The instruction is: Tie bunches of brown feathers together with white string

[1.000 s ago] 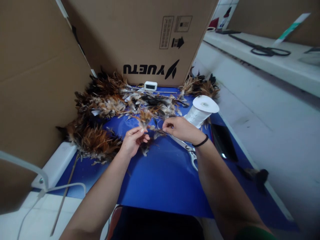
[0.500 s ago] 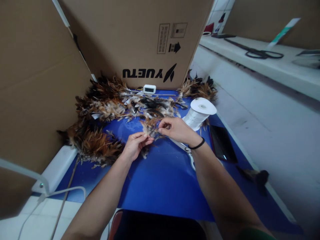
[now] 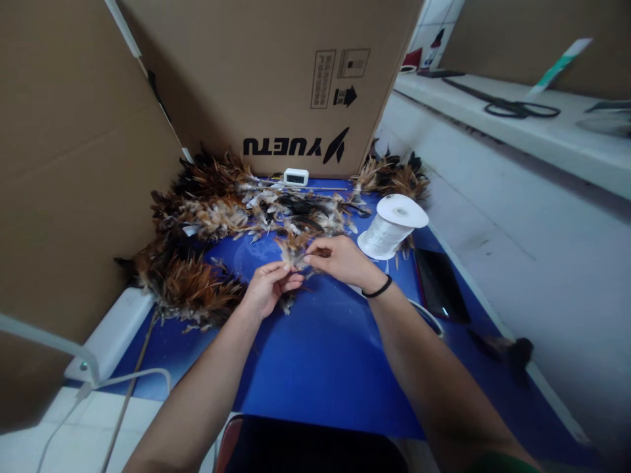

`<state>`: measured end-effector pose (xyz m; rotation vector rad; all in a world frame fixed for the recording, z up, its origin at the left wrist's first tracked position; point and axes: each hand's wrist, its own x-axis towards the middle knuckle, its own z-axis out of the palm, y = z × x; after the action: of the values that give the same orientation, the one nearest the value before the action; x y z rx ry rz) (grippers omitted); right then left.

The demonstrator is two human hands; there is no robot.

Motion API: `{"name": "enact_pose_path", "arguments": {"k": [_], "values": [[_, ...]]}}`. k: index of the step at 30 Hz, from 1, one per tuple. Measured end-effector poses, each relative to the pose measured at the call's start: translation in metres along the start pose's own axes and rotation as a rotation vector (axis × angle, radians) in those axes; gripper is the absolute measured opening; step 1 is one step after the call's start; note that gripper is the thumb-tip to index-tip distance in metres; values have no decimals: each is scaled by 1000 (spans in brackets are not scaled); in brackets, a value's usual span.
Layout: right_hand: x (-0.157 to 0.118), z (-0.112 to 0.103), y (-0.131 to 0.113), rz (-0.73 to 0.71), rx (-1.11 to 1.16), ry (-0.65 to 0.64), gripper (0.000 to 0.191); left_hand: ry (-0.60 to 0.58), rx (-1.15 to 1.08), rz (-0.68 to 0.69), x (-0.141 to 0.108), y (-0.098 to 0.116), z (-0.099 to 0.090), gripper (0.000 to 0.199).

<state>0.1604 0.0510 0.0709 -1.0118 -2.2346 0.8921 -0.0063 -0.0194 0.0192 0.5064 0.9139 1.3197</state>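
Between my two hands is a small tuft of brown and grey feathers (image 3: 292,251). My left hand (image 3: 269,289) pinches its lower end between thumb and forefinger, the other fingers loosely curled. Close on the right, my right hand (image 3: 342,261) has thumb and forefinger pressed together at the tuft's side; whatever is in that pinch is too small to make out. A black band circles the right wrist. Scissors (image 3: 430,316) lie mostly hidden under the right forearm. Just beyond that hand stands a spool of white thread or ribbon (image 3: 388,230), slightly tilted in view.
Feather bundles (image 3: 190,286) line the left of the blue table (image 3: 315,368), with loose feathers (image 3: 296,205) across the back. A small digital clock (image 3: 296,177) stands before a large cardboard box (image 3: 266,79). On the right lie a dark phone (image 3: 440,284) and, on a ledge, black scissors (image 3: 517,105).
My right hand has moved a little left and closer to the feather tuft. The scissors' handle shows differently beneath the forearm. My left hand stays nearly in place.
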Motion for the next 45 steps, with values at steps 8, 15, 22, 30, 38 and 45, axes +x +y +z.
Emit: {"name": "enact_pose_path", "arguments": {"k": [8, 15, 22, 30, 38, 45], "values": [[0, 3, -3, 25, 104, 84, 10, -51, 9, -40, 0, 1, -1, 7], [0, 7, -5, -35, 121, 92, 7, -69, 24, -67, -2, 2, 1, 8], [0, 10, -7, -43, 200, 74, 6, -90, 34, -68, -2, 2, 0, 9], [-2, 8, -6, -78, 185, 33, 7, -77, 58, -68, -1, 1, 0, 9], [-2, 5, -8, -102, 131, -7, 7, -73, 153, -51, -2, 0, 0, 15], [-2, 3, -9, -113, 102, -34, 7, -90, 217, -34, -1, -1, -2, 19]]}}
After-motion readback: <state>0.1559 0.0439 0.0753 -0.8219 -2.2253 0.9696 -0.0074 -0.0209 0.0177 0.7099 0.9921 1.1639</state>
